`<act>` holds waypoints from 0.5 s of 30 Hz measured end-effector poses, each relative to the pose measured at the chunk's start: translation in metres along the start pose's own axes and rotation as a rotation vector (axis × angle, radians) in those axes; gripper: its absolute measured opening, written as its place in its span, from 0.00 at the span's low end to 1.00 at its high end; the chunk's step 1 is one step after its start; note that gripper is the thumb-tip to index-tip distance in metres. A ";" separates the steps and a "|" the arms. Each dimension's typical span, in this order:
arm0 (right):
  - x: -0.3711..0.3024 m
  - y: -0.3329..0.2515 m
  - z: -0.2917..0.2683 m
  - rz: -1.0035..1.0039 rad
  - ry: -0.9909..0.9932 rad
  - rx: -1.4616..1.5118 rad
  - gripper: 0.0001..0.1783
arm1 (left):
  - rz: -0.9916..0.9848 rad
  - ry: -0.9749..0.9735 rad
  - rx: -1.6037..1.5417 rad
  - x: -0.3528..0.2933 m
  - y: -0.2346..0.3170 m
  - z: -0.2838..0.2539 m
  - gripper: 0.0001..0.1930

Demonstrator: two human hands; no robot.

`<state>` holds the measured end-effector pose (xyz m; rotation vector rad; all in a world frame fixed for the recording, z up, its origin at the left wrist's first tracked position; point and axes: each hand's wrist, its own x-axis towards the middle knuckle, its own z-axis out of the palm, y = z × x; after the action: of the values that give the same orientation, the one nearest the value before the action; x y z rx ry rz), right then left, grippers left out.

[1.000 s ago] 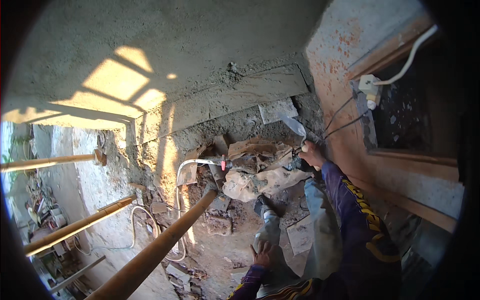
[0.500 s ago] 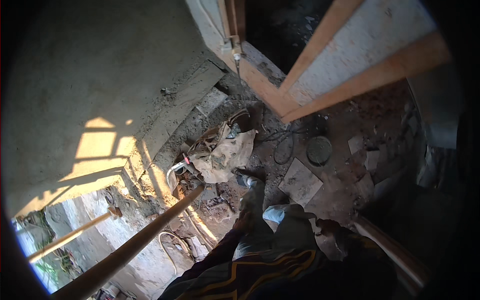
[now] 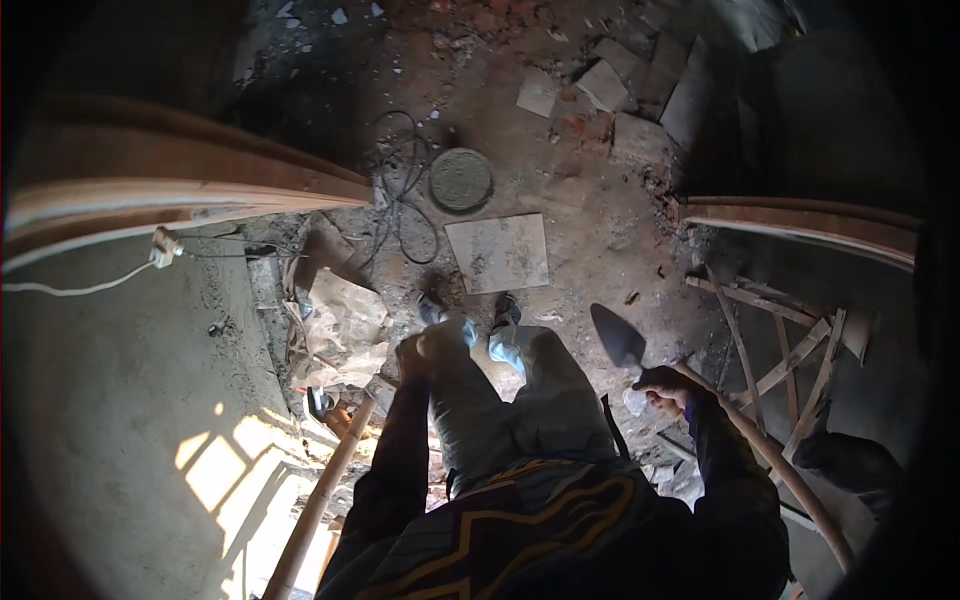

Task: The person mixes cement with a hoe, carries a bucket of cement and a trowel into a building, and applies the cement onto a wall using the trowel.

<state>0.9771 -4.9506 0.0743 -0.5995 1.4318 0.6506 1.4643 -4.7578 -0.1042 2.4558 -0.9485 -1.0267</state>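
The right hand [image 3: 663,388] grips a trowel [image 3: 620,338], which points forward to the right of the legs [image 3: 555,385] — the left hand [image 3: 411,357] is at the left knee [image 3: 445,342], its grip too dark to judge.

"What stands around you?"
"On my left, a grey plastered wall [image 3: 110,400] with bright, pale-yellow sunlight patches [image 3: 212,470]. Ahead, long brown wooden frames [image 3: 230,185] jut in from both sides."
"And the dusty brown floor [image 3: 590,225]?"
"Scattered with small pale chips [image 3: 339,16], darker far left."
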 end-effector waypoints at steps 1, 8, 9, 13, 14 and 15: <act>0.000 0.003 -0.006 0.082 -0.177 0.163 0.13 | -0.023 0.016 -0.096 0.025 0.015 0.012 0.21; 0.021 0.046 -0.142 0.468 -0.073 -0.291 0.19 | -0.252 -0.277 -0.351 0.219 0.081 0.121 0.19; 0.025 0.050 -0.166 0.403 -0.005 -0.530 0.20 | -0.330 -0.297 -0.448 0.245 0.084 0.135 0.19; 0.060 0.029 -0.226 0.256 0.155 -0.953 0.24 | -0.956 -0.066 -1.017 0.358 0.100 0.188 0.24; 0.075 0.013 -0.232 0.204 0.103 -1.010 0.25 | -0.946 -0.112 -1.177 0.382 0.102 0.193 0.30; 0.087 -0.006 -0.235 0.178 0.183 -0.947 0.26 | -1.065 0.034 -1.210 0.410 0.111 0.207 0.35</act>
<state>0.8214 -5.1203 -0.0257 -1.2941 1.2980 1.4667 1.4787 -5.1252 -0.4016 1.6946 0.9482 -1.2352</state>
